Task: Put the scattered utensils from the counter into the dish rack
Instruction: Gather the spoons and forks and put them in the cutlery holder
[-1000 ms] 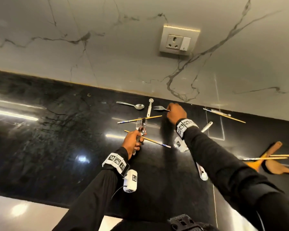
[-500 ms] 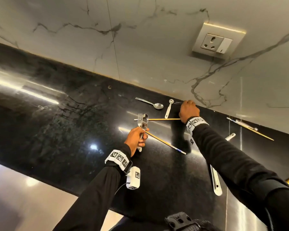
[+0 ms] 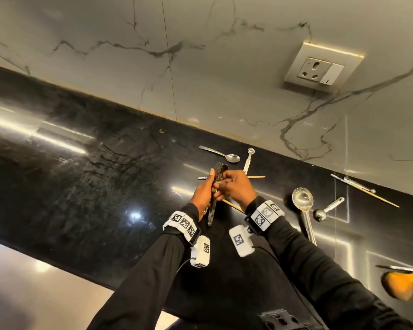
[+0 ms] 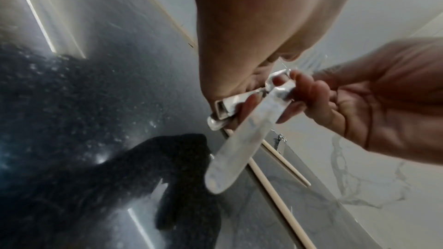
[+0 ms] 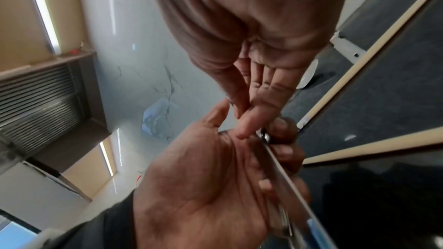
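Cutlery bundle point(image 3: 217, 184) upright in left hand point(image 3: 202, 195), fingers curled round the handles, seemingly to gather several pieces for one trip; right hand point(image 3: 235, 186) pinching the bundle's middle, likely adding a fork. Beyond the grip, spoon point(image 3: 221, 154) on counter point(image 3: 86, 177); rack unseen. No legible writing, only wristband marker squares.

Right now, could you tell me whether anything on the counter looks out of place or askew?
Nothing damaged or spilled. Loose utensils lie at odd angles on the counter: a spoon, ladle and chopstick.
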